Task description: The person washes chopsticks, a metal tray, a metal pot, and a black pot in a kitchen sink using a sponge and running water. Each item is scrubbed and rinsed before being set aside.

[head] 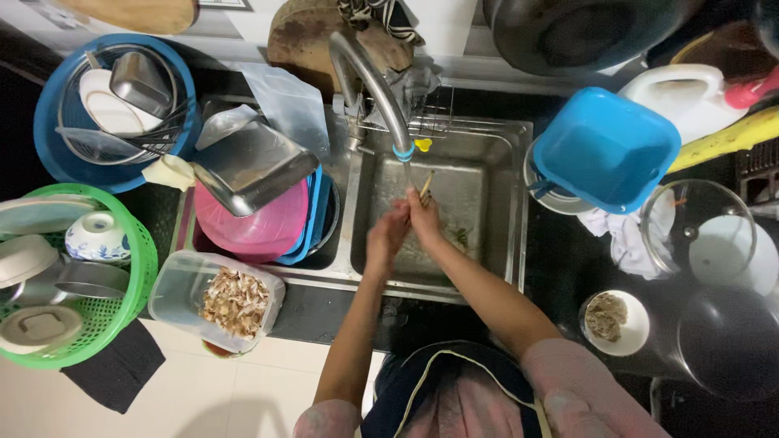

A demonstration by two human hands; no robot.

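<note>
1. nearest me, dark apron with pale trim (454,389), low in the head view.
2. i see both hands together over the steel sink basin (487,243), under the curved metal tap (373,81).
3. right hand (423,221) is clenched around thin wooden chopsticks (425,186), tips up beneath the spout.
4. left hand (388,235) presses against the right; its grip i cannot tell.
5. clear plastic tub of brown scraps (235,302) sits left on the counter.

Shiny steel sink (495,174) — wooden chopsticks (425,186) — glossy blue plastic tub (604,150).
</note>
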